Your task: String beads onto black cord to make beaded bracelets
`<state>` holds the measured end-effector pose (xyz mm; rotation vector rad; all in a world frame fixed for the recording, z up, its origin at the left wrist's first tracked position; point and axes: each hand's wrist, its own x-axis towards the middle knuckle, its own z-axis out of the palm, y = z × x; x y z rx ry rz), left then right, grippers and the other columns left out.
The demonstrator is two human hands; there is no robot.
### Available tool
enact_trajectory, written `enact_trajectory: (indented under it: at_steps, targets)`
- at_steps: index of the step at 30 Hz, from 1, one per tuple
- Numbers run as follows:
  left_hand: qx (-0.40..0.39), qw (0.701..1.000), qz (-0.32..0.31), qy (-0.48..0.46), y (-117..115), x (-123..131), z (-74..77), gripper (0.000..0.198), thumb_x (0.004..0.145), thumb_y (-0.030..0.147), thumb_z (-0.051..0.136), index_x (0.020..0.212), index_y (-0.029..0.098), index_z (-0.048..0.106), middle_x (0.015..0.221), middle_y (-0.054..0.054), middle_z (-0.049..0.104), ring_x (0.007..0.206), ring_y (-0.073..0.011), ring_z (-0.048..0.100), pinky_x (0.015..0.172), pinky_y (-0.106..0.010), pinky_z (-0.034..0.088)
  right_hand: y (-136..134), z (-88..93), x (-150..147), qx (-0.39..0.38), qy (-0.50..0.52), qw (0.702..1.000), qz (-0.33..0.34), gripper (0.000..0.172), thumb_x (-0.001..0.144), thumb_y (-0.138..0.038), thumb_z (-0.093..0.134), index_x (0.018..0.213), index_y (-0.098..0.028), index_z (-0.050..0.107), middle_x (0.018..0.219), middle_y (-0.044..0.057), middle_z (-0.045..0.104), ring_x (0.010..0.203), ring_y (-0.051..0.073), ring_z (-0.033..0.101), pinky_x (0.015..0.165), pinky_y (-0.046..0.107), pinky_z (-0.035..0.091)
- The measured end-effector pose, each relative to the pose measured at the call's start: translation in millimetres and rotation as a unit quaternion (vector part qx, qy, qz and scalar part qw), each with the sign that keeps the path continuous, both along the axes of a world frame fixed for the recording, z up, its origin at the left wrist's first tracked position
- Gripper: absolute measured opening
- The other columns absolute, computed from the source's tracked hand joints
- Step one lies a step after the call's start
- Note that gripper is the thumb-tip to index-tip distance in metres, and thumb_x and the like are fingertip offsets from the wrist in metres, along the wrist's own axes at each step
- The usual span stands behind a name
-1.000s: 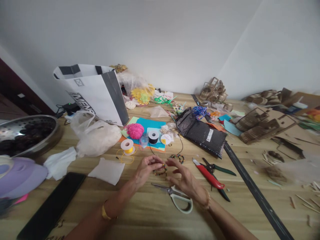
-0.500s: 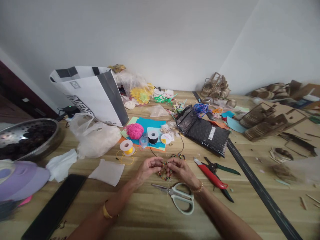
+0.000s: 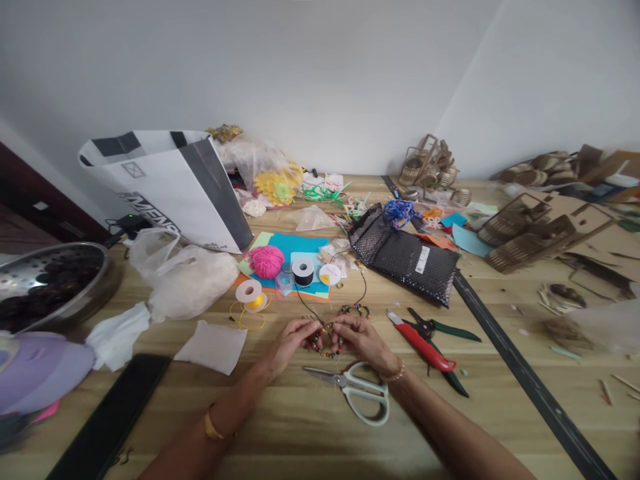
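My left hand and my right hand meet over the wooden table, both pinched on a small loop of coloured beads strung on black cord. The cord runs back to a black spool on the blue paper. A second beaded loop lies just beyond my right hand. White-handled scissors rest under my right wrist. Red-handled pliers lie to the right of that hand.
A white paper bag, plastic bags, a metal bowl and a black phone fill the left. A yellow cord spool, pink yarn ball, black mesh pouch, long black ruler and wooden models crowd the middle and right.
My right hand closed in from the right and joined the left on the bead loop. The view has drifted slightly; the hands now sit close together.
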<state>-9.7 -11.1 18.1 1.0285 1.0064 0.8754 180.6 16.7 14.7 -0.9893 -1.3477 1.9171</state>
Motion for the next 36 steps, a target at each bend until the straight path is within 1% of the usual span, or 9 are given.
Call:
enact_trajectory:
  at_steps: [3, 6, 10, 14, 20, 24, 27, 31, 36]
  targets:
    - [0.002, 1.0, -0.008, -0.012, 0.4, -1.2, 2.0, 0.027, 0.075, 0.04, 0.069, 0.072, 0.014, 0.067, 0.061, -0.001, 0.062, 0.058, -0.0124, 0.052, 0.059, -0.024, 0.037, -0.5, 4.6, 0.2, -0.004, 0.004, 1.0, 0.006, 0.042, 0.075, -0.055, 0.07, 0.087, -0.015, 0.064, 0.065, 0.0, 0.064, 0.056, 0.012, 0.061, 0.05, 0.021, 0.044]
    - [-0.004, 0.999, 0.007, -0.033, 1.0, -1.7, 3.2, 0.021, 0.071, 0.034, 0.072, 0.075, 0.014, 0.065, 0.061, 0.0, 0.063, 0.059, -0.0121, 0.052, 0.059, -0.024, 0.037, -0.8, 6.3, 0.9, -0.008, 0.008, 1.0, 0.001, 0.043, 0.073, -0.052, 0.073, 0.093, -0.014, 0.066, 0.066, 0.0, 0.066, 0.059, 0.012, 0.062, 0.051, 0.02, 0.043]
    - [-0.011, 0.999, 0.03, -0.038, 2.2, -2.2, 2.9, 0.018, 0.063, 0.025, 0.075, 0.073, 0.014, 0.064, 0.064, 0.0, 0.063, 0.062, -0.0122, 0.054, 0.061, -0.024, 0.038, -0.4, 5.7, 1.3, -0.008, 0.01, 1.0, -0.012, 0.038, 0.069, -0.048, 0.078, 0.084, -0.015, 0.066, 0.069, 0.001, 0.068, 0.061, 0.011, 0.061, 0.052, 0.02, 0.043]
    - [-0.007, 0.999, 0.026, -0.038, 2.9, -2.9, 5.6, 0.021, 0.057, 0.021, 0.078, 0.074, 0.015, 0.067, 0.07, -0.001, 0.066, 0.068, -0.0133, 0.056, 0.067, -0.025, 0.042, 0.4, 6.2, 1.8, -0.003, 0.038, 0.998, -0.041, 0.036, 0.07, -0.048, 0.077, 0.082, -0.016, 0.064, 0.07, 0.0, 0.067, 0.061, 0.01, 0.059, 0.054, 0.02, 0.044]
    - [-0.003, 0.999, 0.023, -0.04, 2.8, -2.6, 10.4, 0.022, 0.059, 0.025, 0.078, 0.075, 0.015, 0.068, 0.071, -0.003, 0.069, 0.069, -0.0148, 0.059, 0.066, -0.026, 0.043, 1.8, 5.6, 3.6, -0.014, 0.052, 0.997, -0.052, 0.032, 0.071, -0.043, 0.078, 0.084, -0.017, 0.064, 0.071, -0.001, 0.065, 0.062, 0.01, 0.058, 0.054, 0.02, 0.044]
    - [0.006, 0.998, 0.043, -0.036, 3.4, -2.4, 5.3, 0.026, 0.068, 0.035, 0.072, 0.082, 0.014, 0.069, 0.07, -0.004, 0.067, 0.067, -0.015, 0.058, 0.062, -0.026, 0.041, 2.9, 4.3, 4.6, -0.015, 0.071, 0.996, -0.058, 0.031, 0.071, -0.041, 0.078, 0.086, -0.017, 0.064, 0.071, -0.001, 0.065, 0.062, 0.01, 0.058, 0.052, 0.019, 0.044]
    - [0.013, 0.999, 0.04, -0.002, 3.8, -2.0, 2.4, 0.029, 0.071, 0.039, 0.07, 0.086, 0.013, 0.071, 0.068, -0.003, 0.066, 0.065, -0.0148, 0.056, 0.062, -0.027, 0.04, 2.8, 5.7, 5.0, -0.005, 0.072, 0.996, -0.049, 0.032, 0.071, -0.039, 0.079, 0.089, -0.017, 0.065, 0.074, 0.001, 0.067, 0.064, 0.011, 0.06, 0.053, 0.02, 0.046]
    - [0.01, 0.999, 0.014, 0.044, 3.9, -1.2, 5.2, 0.023, 0.069, 0.035, 0.071, 0.078, 0.014, 0.071, 0.063, -0.001, 0.064, 0.062, -0.0133, 0.053, 0.062, -0.026, 0.039, 1.0, 6.3, 4.2, 0.026, 0.073, 0.997, -0.03, 0.035, 0.072, -0.04, 0.078, 0.095, -0.017, 0.064, 0.08, 0.003, 0.068, 0.071, 0.014, 0.064, 0.056, 0.022, 0.048]
    - [0.017, 1.0, 0.021, -0.004, 4.5, -2.1, 7.0, 0.021, 0.07, 0.034, 0.072, 0.071, 0.014, 0.066, 0.061, 0.0, 0.064, 0.061, -0.013, 0.055, 0.065, -0.026, 0.04, -0.8, 2.7, 3.0, 0.052, 0.025, 0.998, -0.011, 0.039, 0.072, -0.042, 0.077, 0.098, -0.016, 0.065, 0.079, 0.003, 0.067, 0.067, 0.012, 0.061, 0.056, 0.022, 0.045]
